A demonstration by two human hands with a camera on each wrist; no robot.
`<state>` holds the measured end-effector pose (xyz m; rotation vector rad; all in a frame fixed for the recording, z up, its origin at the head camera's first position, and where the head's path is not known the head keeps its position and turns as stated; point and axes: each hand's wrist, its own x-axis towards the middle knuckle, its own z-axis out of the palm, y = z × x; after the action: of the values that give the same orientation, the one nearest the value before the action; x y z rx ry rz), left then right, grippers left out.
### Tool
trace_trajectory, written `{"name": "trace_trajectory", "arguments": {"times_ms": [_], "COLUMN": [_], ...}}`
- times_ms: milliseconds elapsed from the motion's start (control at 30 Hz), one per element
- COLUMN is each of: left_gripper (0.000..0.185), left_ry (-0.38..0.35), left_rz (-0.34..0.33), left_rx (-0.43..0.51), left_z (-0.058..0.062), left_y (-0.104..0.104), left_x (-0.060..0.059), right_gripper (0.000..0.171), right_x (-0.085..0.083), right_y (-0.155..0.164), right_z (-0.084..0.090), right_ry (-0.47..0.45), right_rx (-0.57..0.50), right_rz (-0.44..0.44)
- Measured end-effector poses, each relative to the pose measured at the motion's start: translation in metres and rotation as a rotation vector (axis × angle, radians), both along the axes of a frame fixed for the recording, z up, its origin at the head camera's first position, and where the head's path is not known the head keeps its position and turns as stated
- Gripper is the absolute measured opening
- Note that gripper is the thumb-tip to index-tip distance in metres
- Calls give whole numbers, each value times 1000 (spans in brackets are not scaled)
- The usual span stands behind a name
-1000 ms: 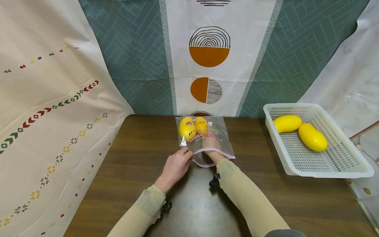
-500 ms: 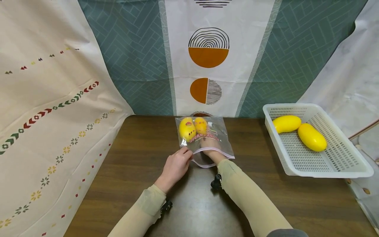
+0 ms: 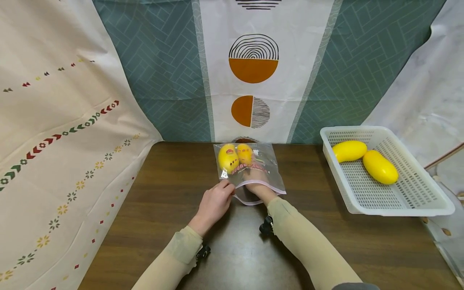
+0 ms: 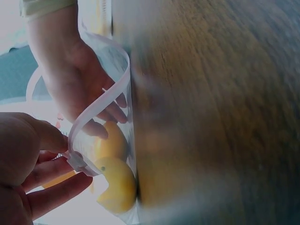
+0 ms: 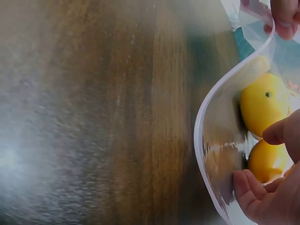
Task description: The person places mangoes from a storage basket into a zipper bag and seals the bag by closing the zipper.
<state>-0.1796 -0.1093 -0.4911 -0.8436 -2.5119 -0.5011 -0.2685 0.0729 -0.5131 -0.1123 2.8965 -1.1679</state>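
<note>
The grip of the left hand (image 3: 214, 204) is a pinch on the near left corner of the bag (image 3: 266, 183), thumb and fingertips pressed on the pale zip strip and holding the mouth up off the worktop (image 3: 174, 193). Just to the right of that pinch the right hand (image 3: 258, 179) is pushed through the mouth and lies inside the bag; its fingers (image 4: 105, 111) look loosely curved and hold nothing that can be seen, their tips close to the fruit.

The two yellow fruits (image 3: 235, 157) sit beyond both hands at the closed far end of the bag, side by side, long axes running away from the person. The right hand is the nearer.

Well off to the right stands a white basket (image 3: 417, 201) with two more yellow fruits (image 3: 366, 159).

The printed plastic veils the right hand, and both wrist views are blurred.
</note>
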Motion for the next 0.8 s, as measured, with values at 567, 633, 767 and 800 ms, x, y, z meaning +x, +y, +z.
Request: {"name": "trace_trajectory", "arguments": {"times_ms": [567, 633, 767, 800], "left_gripper": [24, 24, 24, 24], "left_ry": [35, 39, 42, 41], "left_rz": [-7, -9, -14, -16], "left_rx": [20, 22, 30, 31], "left_z": [-3, -4, -4, -4], "left_y": [0, 0, 0, 0], "left_x": [-2, -2, -2, -2], "right_gripper": [55, 53, 60, 62], "right_x": [24, 26, 28, 29], "right_y": [3, 4, 7, 9], "right_z": [9, 10, 9, 8], "right_ry": [34, 53, 134, 156], "right_rx": [-14, -19, -44, -51], "right_rz": [37, 48, 80, 89]}}
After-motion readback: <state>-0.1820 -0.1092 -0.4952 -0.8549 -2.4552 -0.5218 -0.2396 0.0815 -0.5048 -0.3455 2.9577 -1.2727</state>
